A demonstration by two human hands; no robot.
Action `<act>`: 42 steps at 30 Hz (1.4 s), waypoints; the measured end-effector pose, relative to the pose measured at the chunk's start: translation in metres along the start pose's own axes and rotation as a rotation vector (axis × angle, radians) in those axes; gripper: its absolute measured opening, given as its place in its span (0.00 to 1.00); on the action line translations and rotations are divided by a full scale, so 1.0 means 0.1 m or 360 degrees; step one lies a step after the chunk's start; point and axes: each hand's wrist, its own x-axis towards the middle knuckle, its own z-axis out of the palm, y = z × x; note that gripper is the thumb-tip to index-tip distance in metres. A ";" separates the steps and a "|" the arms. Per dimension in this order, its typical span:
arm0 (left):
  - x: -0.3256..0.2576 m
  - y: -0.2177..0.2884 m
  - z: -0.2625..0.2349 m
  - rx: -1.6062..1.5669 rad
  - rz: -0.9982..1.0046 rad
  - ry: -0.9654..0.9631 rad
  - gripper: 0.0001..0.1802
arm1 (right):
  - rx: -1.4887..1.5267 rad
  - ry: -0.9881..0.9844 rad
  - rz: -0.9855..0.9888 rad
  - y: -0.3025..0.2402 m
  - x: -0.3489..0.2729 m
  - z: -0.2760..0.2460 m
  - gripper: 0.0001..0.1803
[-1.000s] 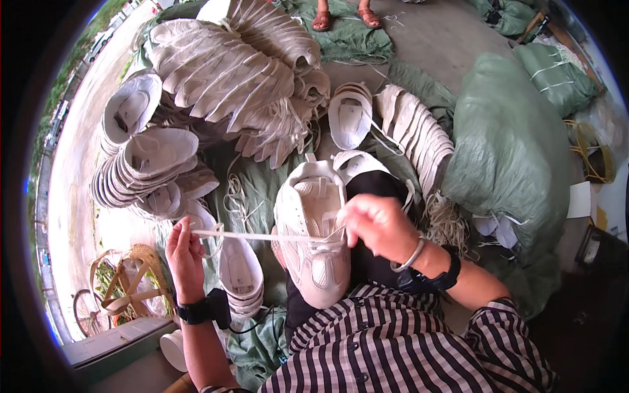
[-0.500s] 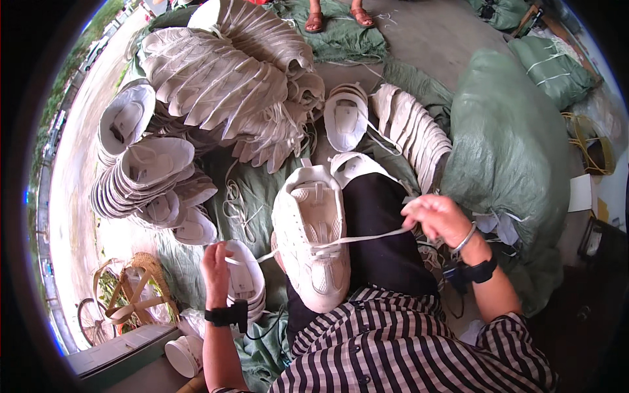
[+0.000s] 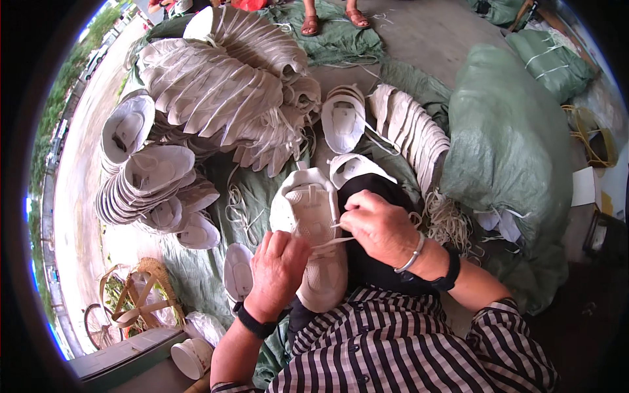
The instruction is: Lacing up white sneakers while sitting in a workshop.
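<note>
I see the white shoe [image 3: 313, 236] on my lap, its middle covered by both hands. Left hand [image 3: 276, 270] and right hand [image 3: 375, 226] each pinch the white lace [image 3: 331, 243]; the lace ends are hidden under the fingers.

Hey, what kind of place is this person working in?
Probably an informal shoe-finishing workspace, partly outdoors. Nested stacks of white shoes lie on a green tarp, stuffed green sacks sit alongside, and both hands, left hand and right hand, work a lace on a white sneaker.

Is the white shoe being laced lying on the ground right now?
No, the white shoe rests on the person's lap, with the left hand and right hand working its lace.
</note>
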 end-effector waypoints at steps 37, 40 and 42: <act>-0.34 -0.08 0.29 -0.2084 -0.1256 0.0196 0.10 | 0.0459 -0.0656 0.0548 0.05 -0.16 0.17 0.06; -0.33 -0.08 0.30 -0.2019 -0.1259 0.0246 0.09 | 0.0442 -0.0621 0.0528 0.06 -0.19 0.20 0.06; -0.34 -0.10 0.28 -0.2098 -0.1296 0.0253 0.09 | 0.0426 -0.0627 0.0537 0.05 -0.19 0.22 0.05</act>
